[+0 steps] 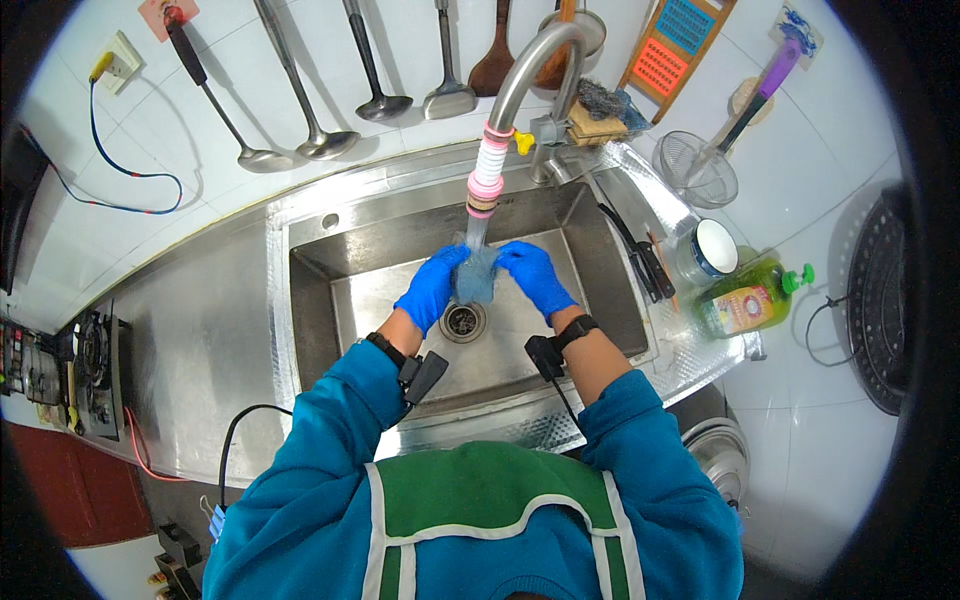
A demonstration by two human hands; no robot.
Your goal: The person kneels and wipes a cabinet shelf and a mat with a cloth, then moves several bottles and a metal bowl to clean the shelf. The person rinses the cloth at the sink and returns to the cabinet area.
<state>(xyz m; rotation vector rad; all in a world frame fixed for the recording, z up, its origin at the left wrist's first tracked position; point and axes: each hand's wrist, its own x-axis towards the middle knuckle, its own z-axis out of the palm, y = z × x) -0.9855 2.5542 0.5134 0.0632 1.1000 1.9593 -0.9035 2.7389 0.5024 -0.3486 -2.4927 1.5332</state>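
Observation:
Water runs from the pink-and-white nozzle (487, 178) of a curved steel faucet (517, 79) onto a blue-grey mesh scrubbing cloth (475, 279). My left hand (433, 283), in a blue glove, grips the cloth's left edge. On its other side my right hand (535, 274), gloved alike, pinches the upper right edge. The cloth hangs between them above the steel sink (517, 367), just over the drain (463, 322). Fingertips of both hands are partly hidden by the cloth and the splashing water.
Right of the sink lie black-handled knives (652, 266), a white-lidded jar (712, 247) and a green dish-soap bottle (750, 298). Ladles (326, 142), a spatula (450, 97) and a mesh strainer (697, 169) hang on the tiled wall. A gas stove (97, 367) stands far left.

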